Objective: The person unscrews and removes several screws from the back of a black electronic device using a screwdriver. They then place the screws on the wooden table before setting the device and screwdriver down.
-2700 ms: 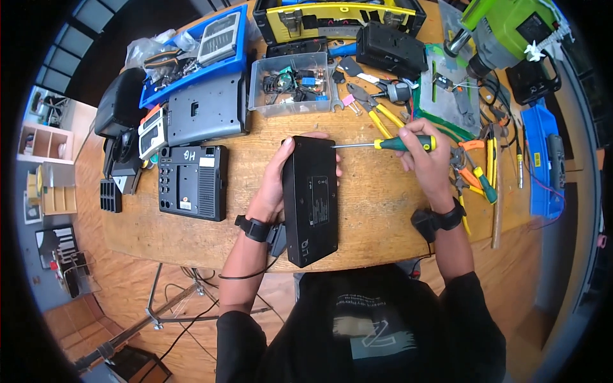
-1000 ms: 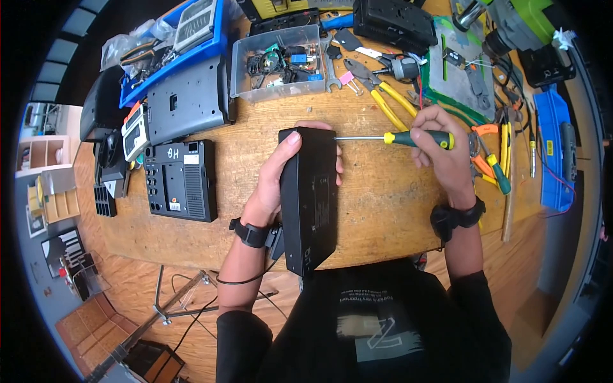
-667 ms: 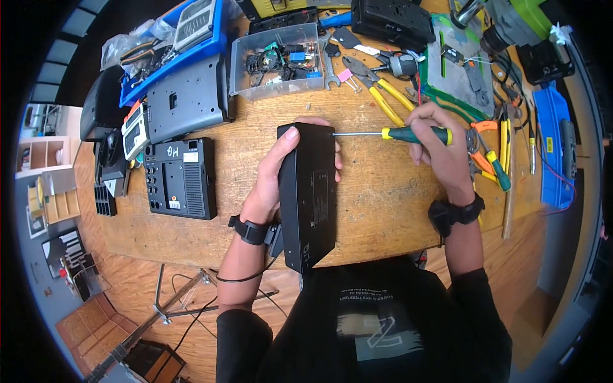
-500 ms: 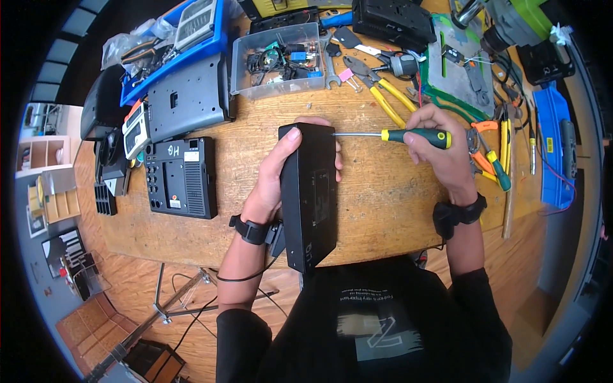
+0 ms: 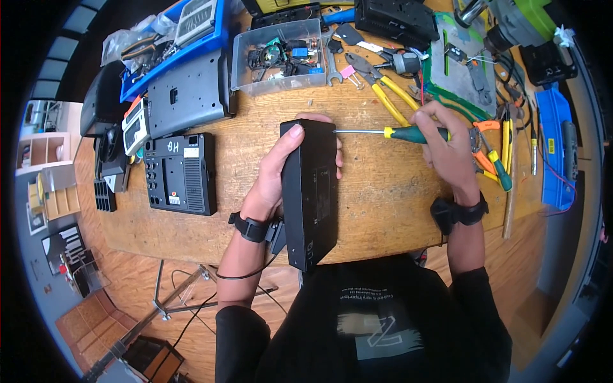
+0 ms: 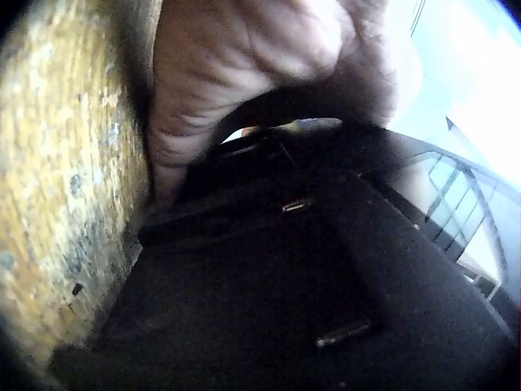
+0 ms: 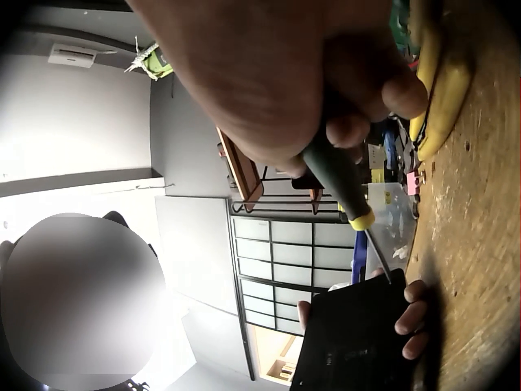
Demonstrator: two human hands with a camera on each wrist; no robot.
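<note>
My left hand (image 5: 271, 169) grips a flat black box-shaped device (image 5: 310, 198) near its far end, thumb along the side and fingertips showing past the opposite edge. The device stands on its narrow side, its labelled face turned right. In the left wrist view the black casing (image 6: 244, 301) fills the lower part, with the palm above it. My right hand (image 5: 445, 143) holds a green-and-yellow screwdriver (image 5: 405, 133) by its handle. The shaft lies level, its tip right at the upper corner of the labelled face. The right wrist view shows the screwdriver (image 7: 342, 183) meeting that corner too.
A second black device (image 5: 182, 173) lies on the wooden table (image 5: 383, 217) at left. Behind are a clear parts box (image 5: 279, 80), a blue tray (image 5: 175, 60), yellow-handled pliers (image 5: 389, 96) and a green drill press (image 5: 523, 22). More tools and a blue bin (image 5: 555, 153) sit right.
Over the last second the screwdriver tip stays at the device's corner while my right fingers shift around the handle. Earlier, the device was turned so that more of its labelled face showed.
</note>
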